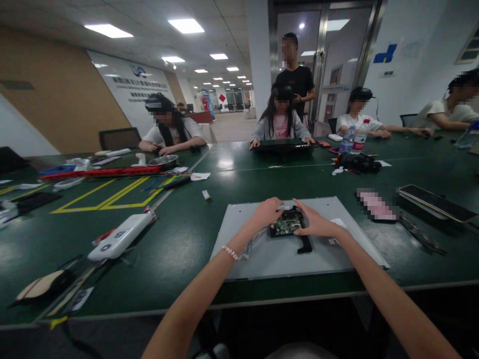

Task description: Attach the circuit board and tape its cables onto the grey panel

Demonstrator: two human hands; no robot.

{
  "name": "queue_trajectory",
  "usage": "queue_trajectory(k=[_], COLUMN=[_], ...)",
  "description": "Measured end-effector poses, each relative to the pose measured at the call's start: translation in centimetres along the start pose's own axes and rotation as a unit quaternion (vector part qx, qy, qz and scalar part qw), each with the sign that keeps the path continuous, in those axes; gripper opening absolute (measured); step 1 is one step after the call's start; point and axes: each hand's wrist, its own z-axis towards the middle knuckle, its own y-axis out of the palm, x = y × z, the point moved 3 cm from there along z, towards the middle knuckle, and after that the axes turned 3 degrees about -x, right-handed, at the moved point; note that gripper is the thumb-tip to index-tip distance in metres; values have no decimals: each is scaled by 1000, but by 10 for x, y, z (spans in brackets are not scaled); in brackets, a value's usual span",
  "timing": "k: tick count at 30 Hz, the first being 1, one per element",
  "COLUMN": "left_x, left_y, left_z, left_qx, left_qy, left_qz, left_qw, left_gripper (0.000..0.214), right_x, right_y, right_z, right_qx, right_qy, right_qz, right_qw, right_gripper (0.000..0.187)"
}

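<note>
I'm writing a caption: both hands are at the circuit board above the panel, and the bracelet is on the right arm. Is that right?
Not quite: the head view shows the bracelet on the left arm, not the right. The left hand and right hand are both at the circuit board above the panel, as you say.

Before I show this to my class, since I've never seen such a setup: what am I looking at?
One picture, from a camera on a person's head, looking forward and down. The bare arms are that person's own. The left hand and right hand are at either side of a circuit board, above a grey panel; whether they grip it or merely touch it, I can't tell. The green table also holds a white device and bottles. Other people are across it.
</note>
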Motion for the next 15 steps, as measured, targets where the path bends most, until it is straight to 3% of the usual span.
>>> queue_trajectory(k=[4,7,11,15], left_x=[-48,-99,-156,-192], left_y=[-16,-31,-46,-51], left_z=[-21,-46,-88,-116], left_qx=[38,68,100,87], left_qy=[-57,-167,-323,-417], left_qz=[-20,16,91,116], left_qw=[997,983,937,897], left_gripper=[30,30,36,43], right_x=[3,2,-3,-6], right_y=[1,0,0,0], right_z=[-1,-3,-3,-2], right_qx=[-9,-10,-4,1], right_qy=[-1,16,29,36], right_qz=[4,8,15,11], right_qw=[1000,1000,999,999], right_gripper=[110,103,91,87])
